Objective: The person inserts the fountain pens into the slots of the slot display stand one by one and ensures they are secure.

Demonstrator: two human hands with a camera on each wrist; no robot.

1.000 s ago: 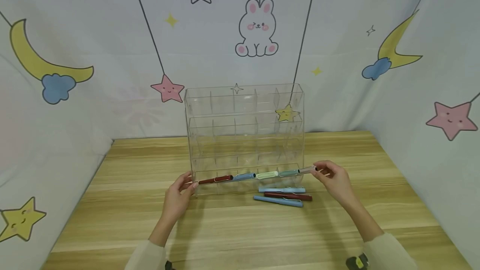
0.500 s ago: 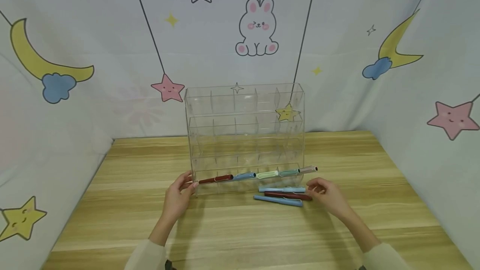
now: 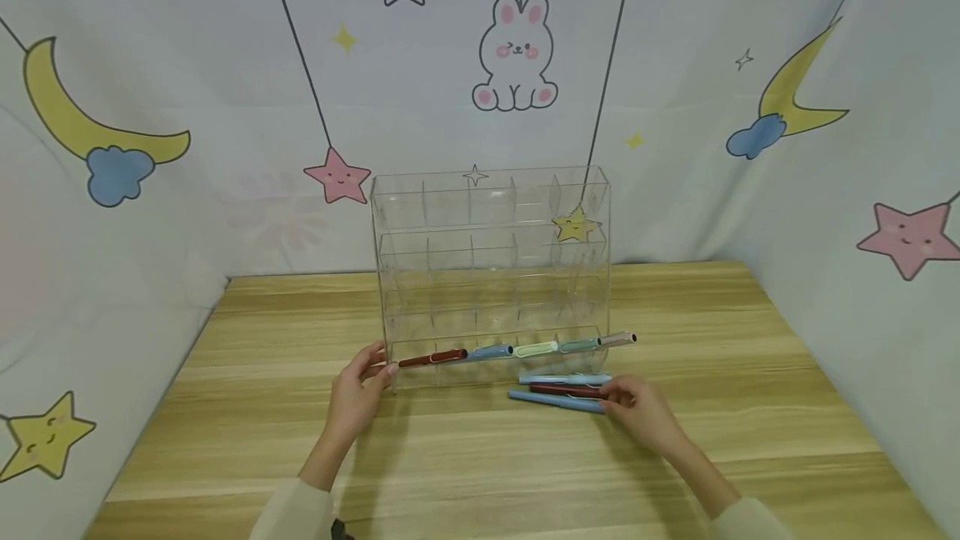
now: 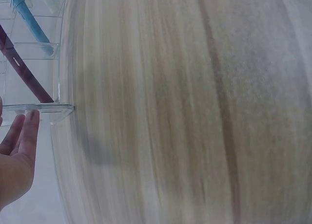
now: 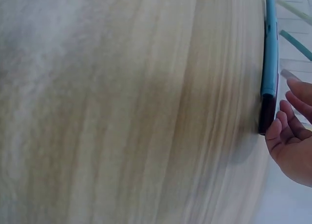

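My left hand is at the lower left corner of a clear acrylic rack; in the left wrist view its fingertips touch the side panel. My right hand reaches over the right ends of three capped pens lying on the table: a light blue pen, a dark red pen between, and a blue pen in front. Its fingertips are right at the dark red pen's end, thumb and forefinger apart in the right wrist view. That end is hidden in the head view.
Pens lean along the rack's bottom row: dark red, blue, pale green, teal and a greyish pink one jutting past the right side. Wood-grain table beneath; a printed cloth hangs behind.
My right hand has left the greyish pink pen at the rack's right end and come down and left to the pens on the table. My left hand has stayed at the rack.
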